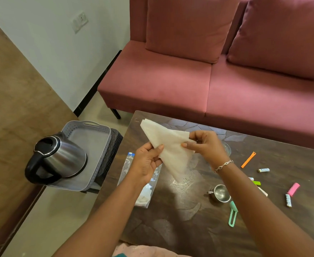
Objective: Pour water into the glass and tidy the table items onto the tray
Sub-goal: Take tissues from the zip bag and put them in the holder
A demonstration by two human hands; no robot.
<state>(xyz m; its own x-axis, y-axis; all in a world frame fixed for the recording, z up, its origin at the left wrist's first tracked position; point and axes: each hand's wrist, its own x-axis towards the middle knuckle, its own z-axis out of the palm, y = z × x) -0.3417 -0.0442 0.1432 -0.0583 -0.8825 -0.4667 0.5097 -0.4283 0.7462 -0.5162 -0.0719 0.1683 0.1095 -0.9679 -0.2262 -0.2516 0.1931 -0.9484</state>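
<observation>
Head view: our left hand (146, 161) and right hand (206, 145) each pinch an edge of the white napkin (171, 147), lifted over the tabletop (180, 225), probably so we can fold it neatly. Kettle (59, 158) sits on the tray (89, 138), off left; glass (227, 148) hides just behind the right hand.

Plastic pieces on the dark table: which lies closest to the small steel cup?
The mint-green looped plastic piece, just beside the small steel cup, at its near rim. The flat orange strip and the pink piece lie clearly farther away.
</observation>
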